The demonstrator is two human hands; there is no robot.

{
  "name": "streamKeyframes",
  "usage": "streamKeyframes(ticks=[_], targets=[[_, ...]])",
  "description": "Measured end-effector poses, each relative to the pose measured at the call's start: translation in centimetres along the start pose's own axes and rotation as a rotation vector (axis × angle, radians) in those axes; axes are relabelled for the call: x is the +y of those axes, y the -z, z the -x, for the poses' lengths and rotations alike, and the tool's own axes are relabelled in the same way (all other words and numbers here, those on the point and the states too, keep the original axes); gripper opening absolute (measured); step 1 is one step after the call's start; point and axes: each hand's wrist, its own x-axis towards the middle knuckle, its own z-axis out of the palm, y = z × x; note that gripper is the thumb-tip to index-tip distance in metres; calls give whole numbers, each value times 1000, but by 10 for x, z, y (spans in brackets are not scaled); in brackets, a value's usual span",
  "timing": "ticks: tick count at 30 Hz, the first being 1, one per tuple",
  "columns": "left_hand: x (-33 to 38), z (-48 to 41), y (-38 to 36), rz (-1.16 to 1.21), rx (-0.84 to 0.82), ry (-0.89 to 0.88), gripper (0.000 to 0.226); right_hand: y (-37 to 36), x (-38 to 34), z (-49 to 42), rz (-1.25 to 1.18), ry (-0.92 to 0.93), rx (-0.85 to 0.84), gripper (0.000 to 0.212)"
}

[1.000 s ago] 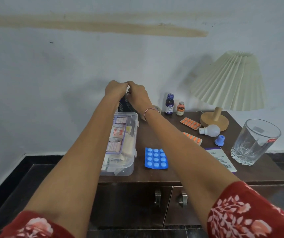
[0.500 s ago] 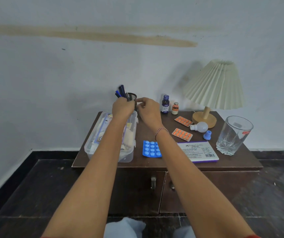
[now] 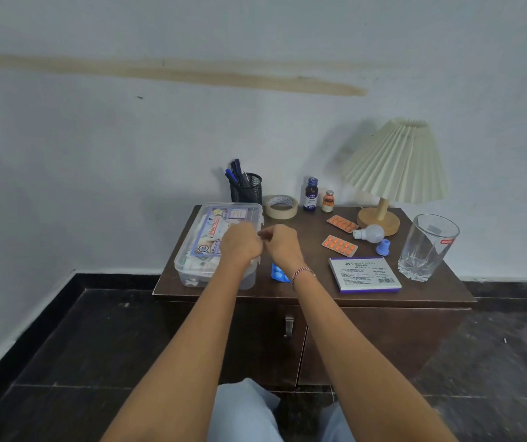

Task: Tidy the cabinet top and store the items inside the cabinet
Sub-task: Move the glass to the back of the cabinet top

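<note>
So, left hand (image 3: pixel 240 247): hovering over the clear plastic box (image 3: pixel 198 250), fingers curled under, blurry, can't tell if it's holding anything.
Right hand (image 3: pixel 281 248): just beside it, knuckles up, same deal, over the blue blister pack (image 3: pixel 278 275).
Worktop (image 3: pixel 307 288): pen cup (image 3: pixel 247 189), tape roll (image 3: pixel 281 206), two little bottles (image 3: pixel 311 194), orange pill strips (image 3: pixel 339 245), bulb (image 3: pixel 370 232), stamp pad box (image 3: pixel 365 275), glass (image 3: pixel 428 247), lamp (image 3: pixel 396 161) all sitting on top.
Cabinet doors (image 3: pixel 367 342): below, both closed.

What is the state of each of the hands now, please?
Left hand: curled, blurred; whether it holds something cannot be told.
Right hand: curled, palm hidden; also cannot be told.
</note>
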Motion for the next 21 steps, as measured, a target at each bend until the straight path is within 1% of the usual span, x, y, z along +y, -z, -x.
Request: streamKeyframes(ticks=[4, 12, 21], targets=[[-1, 5, -6, -32, 40, -7, 26, -3, 1, 1, 22, -2, -7, 33], [0, 5, -7, -61, 54, -15, 26, -6, 3, 0, -16, -24, 4, 32], [-8, 10, -3, -92, 53, -50, 27, -12, 8, 4, -236, -87, -2, 29]])
